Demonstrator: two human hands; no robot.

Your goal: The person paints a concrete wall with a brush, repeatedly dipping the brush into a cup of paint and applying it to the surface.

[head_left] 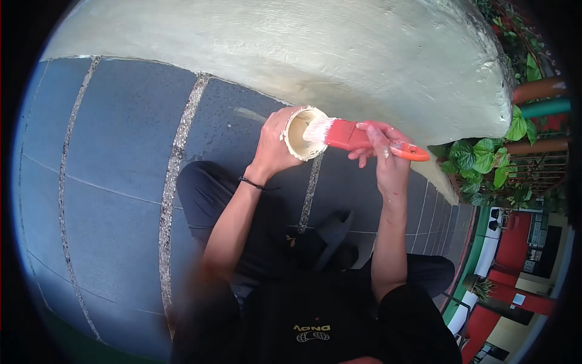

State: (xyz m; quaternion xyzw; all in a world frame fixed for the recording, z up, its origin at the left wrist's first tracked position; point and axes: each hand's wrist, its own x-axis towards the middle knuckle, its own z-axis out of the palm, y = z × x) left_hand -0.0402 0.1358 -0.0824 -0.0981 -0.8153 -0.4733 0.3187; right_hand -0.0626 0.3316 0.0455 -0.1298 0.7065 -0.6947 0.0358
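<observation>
I see grey paving with pebbled seams to the left of the cup, which I take as my landmark. My left hand grips the cup from its left side, fingers wrapped round its wall, its cream-coated mouth turned toward me. A black band sits on that wrist, below the cup. The brush lies right of the cup, its white bristles inside the cup's mouth. My right hand is clenched round the brush's red handle. Above the cup runs a cream-painted wall. Far right of the cup grow green leaves.
</observation>
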